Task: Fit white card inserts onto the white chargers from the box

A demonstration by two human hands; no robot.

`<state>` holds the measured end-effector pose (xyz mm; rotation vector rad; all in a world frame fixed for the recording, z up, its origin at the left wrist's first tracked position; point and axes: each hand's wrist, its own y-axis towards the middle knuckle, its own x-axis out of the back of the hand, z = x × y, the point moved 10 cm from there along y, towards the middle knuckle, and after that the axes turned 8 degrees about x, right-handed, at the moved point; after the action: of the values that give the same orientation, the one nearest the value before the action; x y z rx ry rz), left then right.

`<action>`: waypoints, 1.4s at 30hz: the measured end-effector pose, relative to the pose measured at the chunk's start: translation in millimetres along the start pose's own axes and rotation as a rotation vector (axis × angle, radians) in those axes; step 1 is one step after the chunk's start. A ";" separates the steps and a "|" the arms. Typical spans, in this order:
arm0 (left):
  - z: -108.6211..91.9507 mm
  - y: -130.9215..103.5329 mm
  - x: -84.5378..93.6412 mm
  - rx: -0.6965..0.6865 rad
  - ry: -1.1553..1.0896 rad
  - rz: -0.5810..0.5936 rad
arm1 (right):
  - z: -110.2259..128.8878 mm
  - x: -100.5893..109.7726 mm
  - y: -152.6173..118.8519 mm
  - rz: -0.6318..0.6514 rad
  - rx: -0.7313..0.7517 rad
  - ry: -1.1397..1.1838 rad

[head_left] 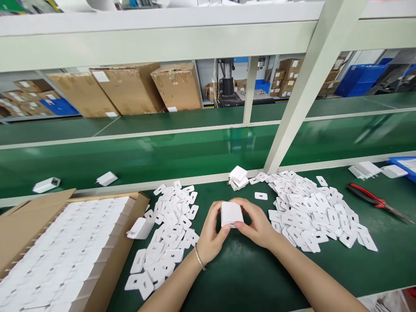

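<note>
A white charger block (232,213) is held between my two hands, just above the green bench. My left hand (212,236) grips its left side, thumb at the lower front edge. On the other side my right hand (256,223) closes round it, with the thumb on the front face near a dark slot. To the right of my hands spreads a heap of flat white cover plates (308,208) with small slots. Another pile of white plates (172,229) lies to the left. Behind the held block, a few white charger blocks (238,177) are stacked.
An open cardboard box (110,255) packed with white blocks stands at left. Red-handled pliers (377,200) lie at right, near a blue tray (406,167). A slanted metal post (302,95) rises behind the bench. Two white blocks sit on the green conveyor (169,156).
</note>
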<state>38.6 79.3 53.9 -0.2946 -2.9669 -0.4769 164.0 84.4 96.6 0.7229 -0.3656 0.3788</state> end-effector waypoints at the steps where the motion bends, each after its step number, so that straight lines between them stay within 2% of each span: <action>1: 1.0 0.3 -0.9 -0.001 0.010 0.016 | 0.3 1.9 0.2 0.010 0.012 -0.013; 6: 11.0 2.0 -0.8 0.065 -0.118 0.080 | 0.1 1.6 2.1 0.127 0.046 -0.178; 10: 26.6 7.9 3.8 0.185 -0.160 0.012 | 0.4 -8.6 0.9 0.241 0.094 -0.285; 13: 29.6 22.2 7.2 0.204 -0.212 -0.039 | -2.2 -7.8 0.6 0.215 0.130 -0.381; 15: 24.0 34.7 21.1 0.169 -0.253 -0.138 | -5.9 1.5 2.1 0.119 0.140 -0.462; 17: 14.4 42.9 43.5 0.134 -0.271 -0.265 | -12.2 15.9 3.7 0.005 0.119 -0.596; 19: 2.3 41.7 69.7 0.123 -0.259 -0.367 | -21.6 29.2 4.4 -0.050 0.058 -0.791; 21: -13.2 26.6 100.9 0.119 -0.194 -0.465 | -37.3 36.5 3.5 0.000 -0.046 -0.969; 23: -34.1 -5.2 139.1 0.100 -0.043 -0.598 | -57.8 40.2 -1.0 0.106 -0.177 -1.079; 25: -58.2 -50.3 179.1 0.095 0.184 -0.754 | -78.8 41.2 -9.0 0.215 -0.307 -1.119; 27: -79.2 -99.9 214.1 0.147 0.452 -0.879 | -94.1 38.4 -15.7 0.300 -0.376 -1.122; 29: -93.0 -145.3 240.0 0.250 0.743 -0.944 | -101.6 33.2 -17.9 0.349 -0.372 -1.109; 30: -95.6 -163.5 248.2 0.303 0.876 -0.937 | -103.2 30.5 -17.6 0.361 -0.354 -1.096; 32: -90.1 -191.3 256.6 0.395 1.058 -0.869 | -103.5 26.3 -15.6 0.367 -0.313 -1.061; 35: -67.3 -211.7 251.4 0.439 1.163 -0.722 | -101.0 25.1 -11.9 0.339 -0.275 -1.022; 39: -43.7 -214.9 234.6 0.443 1.280 -0.591 | -98.6 29.2 -8.9 0.285 -0.286 -1.009; 42: -42.3 -212.2 228.0 0.464 1.420 -0.555 | -98.8 30.3 -8.6 0.275 -0.313 -0.975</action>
<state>-224.2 -92.7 64.9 0.6577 -1.5996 0.0383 213.1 153.5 36.7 0.5052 -1.4238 0.1926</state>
